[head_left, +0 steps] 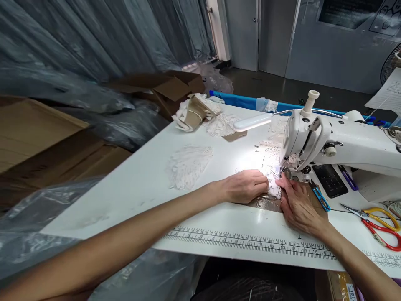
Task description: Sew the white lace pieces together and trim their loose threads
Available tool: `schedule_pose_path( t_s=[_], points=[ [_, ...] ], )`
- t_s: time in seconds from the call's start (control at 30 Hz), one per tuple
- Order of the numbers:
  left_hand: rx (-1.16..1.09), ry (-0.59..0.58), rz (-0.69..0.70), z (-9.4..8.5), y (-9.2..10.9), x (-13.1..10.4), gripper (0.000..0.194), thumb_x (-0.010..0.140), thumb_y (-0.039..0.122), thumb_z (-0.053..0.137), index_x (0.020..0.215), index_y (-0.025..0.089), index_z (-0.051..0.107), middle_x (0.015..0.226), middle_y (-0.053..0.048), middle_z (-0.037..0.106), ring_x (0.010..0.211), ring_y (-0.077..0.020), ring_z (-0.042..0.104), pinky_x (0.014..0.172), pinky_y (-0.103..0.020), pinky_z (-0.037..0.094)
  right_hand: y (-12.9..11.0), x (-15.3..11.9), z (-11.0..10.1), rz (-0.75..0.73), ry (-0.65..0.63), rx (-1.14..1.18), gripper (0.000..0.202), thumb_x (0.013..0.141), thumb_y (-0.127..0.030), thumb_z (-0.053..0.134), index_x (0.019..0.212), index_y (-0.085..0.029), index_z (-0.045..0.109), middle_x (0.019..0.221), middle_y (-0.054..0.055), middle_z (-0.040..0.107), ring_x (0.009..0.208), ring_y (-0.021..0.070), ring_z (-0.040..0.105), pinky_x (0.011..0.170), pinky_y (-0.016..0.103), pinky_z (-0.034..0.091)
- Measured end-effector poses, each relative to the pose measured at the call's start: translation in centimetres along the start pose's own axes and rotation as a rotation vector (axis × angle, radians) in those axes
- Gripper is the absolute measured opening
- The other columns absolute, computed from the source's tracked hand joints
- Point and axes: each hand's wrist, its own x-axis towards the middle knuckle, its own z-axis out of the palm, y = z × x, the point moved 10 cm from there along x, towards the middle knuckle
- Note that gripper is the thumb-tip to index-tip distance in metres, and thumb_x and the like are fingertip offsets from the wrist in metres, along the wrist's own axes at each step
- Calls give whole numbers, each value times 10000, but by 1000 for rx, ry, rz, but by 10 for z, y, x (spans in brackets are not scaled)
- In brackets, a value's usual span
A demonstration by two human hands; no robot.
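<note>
On the sewing machine (354,136), a piece of white lace fabric (274,191) lies under the lit needle area. My left hand (246,187) is closed on the left side of this fabric, fingers curled under. From the right, my right hand (296,203) grips the fabric's edge just in front of the presser foot, its thumb and forefinger close to the needle. The fabric's hold points are partly hidden by my fingers. Blue thread snips (320,196) lie right beside my right hand.
Scissors with yellow and red handles (372,219) lie at the right. Lace pieces (191,166) and a lace bundle on card (194,113) rest on the white table (140,179). A printed ruler (250,242) runs along the front edge. Cardboard boxes (40,138) stand left.
</note>
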Motion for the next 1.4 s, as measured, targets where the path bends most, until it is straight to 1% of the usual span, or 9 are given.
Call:
schedule_pose_path(
  t_s=[0.07,0.17,0.27,0.33,0.63,0.77,0.9,1.3,1.4],
  points=[
    [-14,24,-114,4,-12,3,340,1024,209,323,782,166,559,683,-36,606,604,-158,531,583,-289,425,4,-2,-5,12,5,99,657,938,-180,373,1571,-202,195,1391,119,584,1271,295,508,1055,540,420],
    [-114,65,-206,6,-22,5,287,1017,268,358,834,157,550,686,-21,594,599,-152,542,562,-275,436,17,-4,-21,21,110,278,534,937,-164,373,1462,-237,435,1276,88,663,1173,238,602,1014,462,489],
    [-147,114,-131,4,-14,2,257,1012,300,418,902,148,595,793,-49,637,693,-164,596,618,-283,481,23,-7,-37,-47,246,315,430,878,-97,408,1198,-224,666,1067,78,714,1009,203,672,898,379,555],
    [-143,154,-76,2,-8,0,265,1020,279,431,889,151,623,849,-63,656,741,-165,617,657,-290,505,18,-8,-39,-107,268,269,373,857,-75,439,1052,-219,723,1016,77,703,972,199,672,864,365,561],
    [-54,402,-112,-21,-2,0,213,1001,182,480,870,135,640,880,-74,694,743,-147,642,621,-280,551,-15,-10,-26,-265,169,-30,322,876,-106,522,1096,-223,726,1026,96,643,962,238,585,816,419,501],
    [11,322,34,-11,16,5,226,995,99,449,863,140,628,959,-78,731,747,-147,659,634,-305,536,-15,-10,-22,-260,129,-52,303,900,-130,515,1101,-220,723,1025,102,616,969,237,564,814,409,487],
    [-7,237,61,-1,17,5,264,999,67,400,877,145,621,981,-82,736,805,-149,673,655,-303,532,-13,-10,-21,-250,113,-58,324,899,-134,508,1118,-232,724,1027,101,616,976,242,555,824,416,482],
    [-37,262,89,-5,16,5,207,1008,131,439,896,145,612,956,-76,735,756,-160,645,643,-316,519,-2,-7,-22,-154,19,169,359,868,-117,532,1083,-294,759,1072,68,627,1046,231,580,934,450,469],
    [-32,277,97,-6,17,4,189,1004,125,440,917,142,606,950,-77,734,746,-164,640,624,-317,512,9,-5,-27,-91,62,256,415,912,-115,472,1204,-294,705,1065,72,614,1003,209,602,900,415,514]
  ],
)
